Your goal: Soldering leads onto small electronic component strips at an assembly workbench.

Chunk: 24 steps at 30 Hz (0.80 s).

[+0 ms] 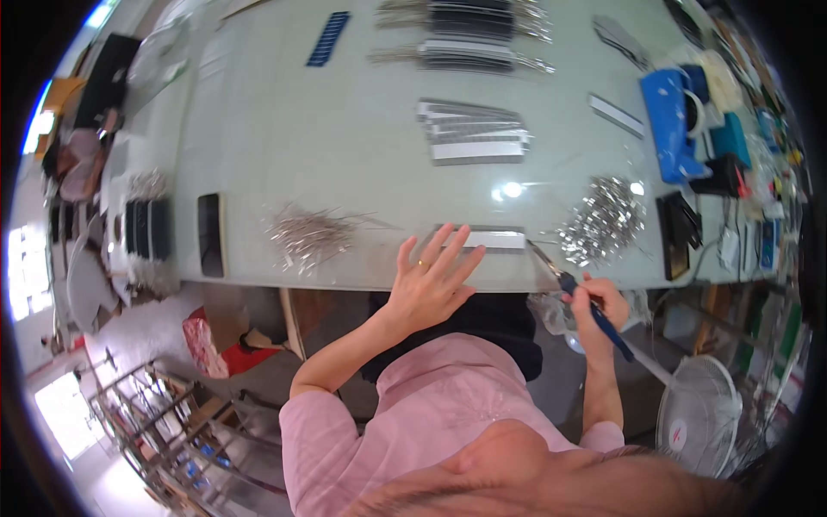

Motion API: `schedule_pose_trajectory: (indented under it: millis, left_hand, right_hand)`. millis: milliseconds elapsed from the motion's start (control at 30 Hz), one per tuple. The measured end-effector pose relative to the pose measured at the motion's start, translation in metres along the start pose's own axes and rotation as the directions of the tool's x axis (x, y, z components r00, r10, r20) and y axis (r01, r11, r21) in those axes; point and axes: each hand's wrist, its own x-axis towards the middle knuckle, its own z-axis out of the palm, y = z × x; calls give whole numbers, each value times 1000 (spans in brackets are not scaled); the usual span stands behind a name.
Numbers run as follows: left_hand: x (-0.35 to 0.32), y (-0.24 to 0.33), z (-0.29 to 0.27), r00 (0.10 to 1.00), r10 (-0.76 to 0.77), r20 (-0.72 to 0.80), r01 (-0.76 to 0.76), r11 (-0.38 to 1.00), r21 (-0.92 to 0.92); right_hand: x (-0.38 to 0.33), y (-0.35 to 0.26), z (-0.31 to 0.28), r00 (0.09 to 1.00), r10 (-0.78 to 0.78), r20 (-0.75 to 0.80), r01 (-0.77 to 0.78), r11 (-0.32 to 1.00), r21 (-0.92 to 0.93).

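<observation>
At the near edge of the table, my left hand (433, 280) lies with its fingers spread, the tips resting on the left part of a flat grey strip with a white band (504, 239). In my right hand (600, 306) is a blue-handled tool with a slim metal shaft (568, 283), resembling a soldering iron. Its tip meets or nearly meets the strip's right end; contact cannot be made out. A heap of short silvery wire pieces (605, 222) lies beyond my right hand. Left of my left hand is a loose pile of thin wires (312, 237).
Beyond lie a fanned stack of similar strips (475, 133) and dark bundles with wire ends (469, 52). A black phone (210, 234) lies at left. On the right are a single strip (616, 115), a blue object (668, 125), a dark frame (676, 233) and, lower, a fan (699, 415).
</observation>
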Motion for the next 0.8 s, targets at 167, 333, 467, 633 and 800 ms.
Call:
schedule_pose_trajectory:
  millis: [167, 333, 467, 633, 800]
  left_hand:
    - [-29, -31, -14, 960, -186, -209, 213, 970, 119]
    - [-45, -49, -25, 942, -268, -200, 309, 926, 217]
    - [-46, -51, -17, 951, -233, -203, 266, 951, 157]
    - [-46, -42, -10, 957, -187, -220, 208, 975, 74]
    - [-41, -43, -8, 963, -154, -220, 177, 980, 88]
  right_hand:
    - [-18, 32, 0, 953, 299, -46, -264, 897, 354]
    - [-12, 21, 16, 994, 84, -76, -51, 933, 355]
    - [-2, 3, 33, 998, -57, 33, 45, 958, 285]
    - [7, -24, 52, 979, -166, 120, 153, 982, 113]
    - [18, -50, 67, 917, -365, 162, 369, 929, 3]
